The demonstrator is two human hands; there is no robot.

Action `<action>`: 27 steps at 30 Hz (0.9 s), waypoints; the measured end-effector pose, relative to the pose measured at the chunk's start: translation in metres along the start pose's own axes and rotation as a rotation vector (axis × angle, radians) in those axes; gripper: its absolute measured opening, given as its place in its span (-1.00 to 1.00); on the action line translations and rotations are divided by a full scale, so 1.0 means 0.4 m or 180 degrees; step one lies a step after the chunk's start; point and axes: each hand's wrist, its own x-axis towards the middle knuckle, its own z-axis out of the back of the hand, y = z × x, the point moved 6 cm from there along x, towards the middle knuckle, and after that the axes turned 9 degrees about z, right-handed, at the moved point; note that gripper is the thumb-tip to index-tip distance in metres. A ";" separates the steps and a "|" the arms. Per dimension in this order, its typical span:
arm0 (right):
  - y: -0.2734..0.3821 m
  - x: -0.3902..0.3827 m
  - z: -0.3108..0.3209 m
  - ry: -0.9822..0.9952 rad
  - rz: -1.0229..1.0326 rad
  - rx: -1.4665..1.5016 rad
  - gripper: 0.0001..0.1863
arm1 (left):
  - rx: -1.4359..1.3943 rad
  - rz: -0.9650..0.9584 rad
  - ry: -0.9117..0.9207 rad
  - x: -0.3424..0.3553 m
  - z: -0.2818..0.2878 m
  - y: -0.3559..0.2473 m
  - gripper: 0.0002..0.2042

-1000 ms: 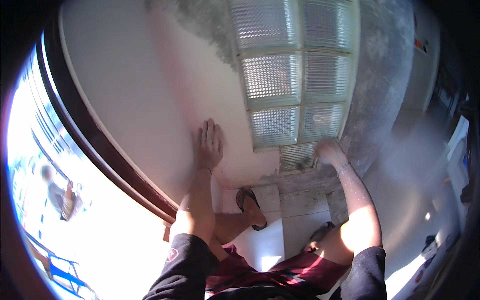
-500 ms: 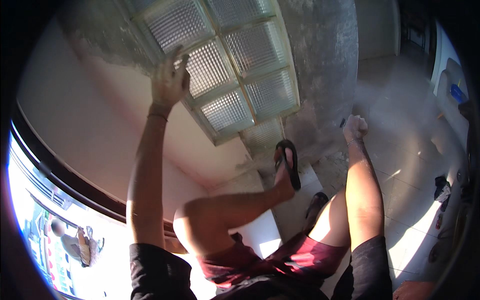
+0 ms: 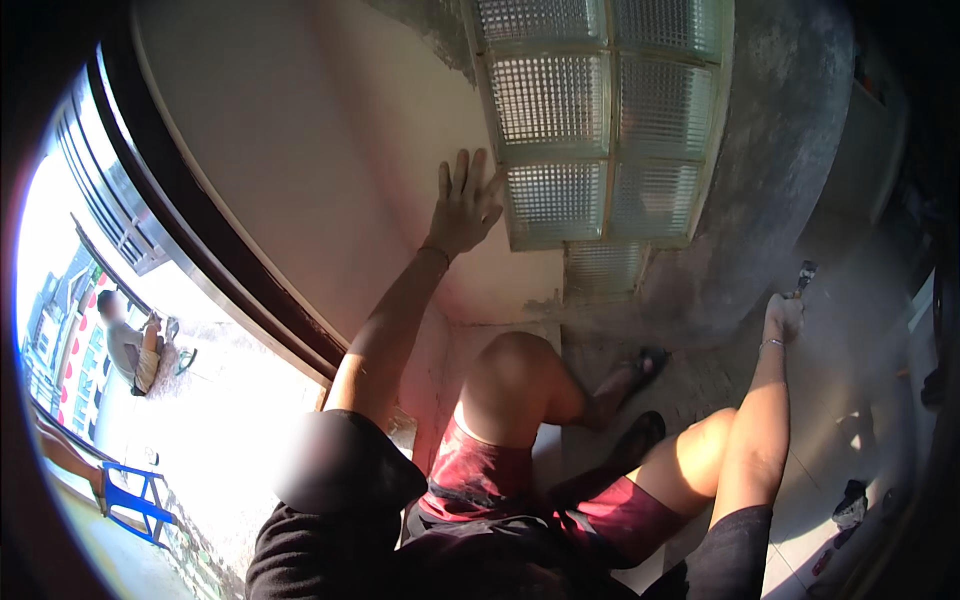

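My left hand (image 3: 462, 210) is open, fingers spread on the white wall (image 3: 290, 150) just left of the glass block window (image 3: 660, 90), fingertips beside its edge. My right hand (image 3: 784, 318) is closed round a small metal-ended tool (image 3: 806, 275), held out to the right in front of the grey rough plaster (image 3: 780, 120); its exact kind is unclear. Pale dust hangs about that hand. Below the window are my bent legs in red shorts (image 3: 470, 470) and dark sandals (image 3: 638, 440) on the tiles.
A dark door frame (image 3: 135, 170) curves along the left. Outside, a person (image 3: 130, 350) sits low on the bright ground, near a blue plastic stool (image 3: 135, 505); another bare leg (image 3: 70, 455) shows there. Dark objects (image 3: 850, 505) lie on the tiled floor (image 3: 820, 470) at right.
My left hand has moved up the wall. My right hand has left the lowest glass block, moving rightward with the tool. My legs have shifted and the view has swung.
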 end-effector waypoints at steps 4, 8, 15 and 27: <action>0.009 0.010 -0.005 -0.0849 -0.0061 0.0575 -0.47 | 0.0201 -0.0134 0.0106 -0.029 -0.002 -0.009 -0.33; 0.079 -0.012 0.019 -0.1721 0.0179 0.0964 -0.43 | 0.0025 -0.0741 0.0334 -0.074 -0.001 -0.023 -0.43; 0.329 -0.139 0.216 -0.2971 0.1502 0.1598 -0.58 | -0.0476 -0.2114 0.0354 -0.094 -0.021 -0.050 -0.59; 0.802 -0.375 0.333 -0.0365 0.3209 0.4165 -0.58 | -0.0981 -0.0660 -0.2847 0.359 0.483 0.080 -0.80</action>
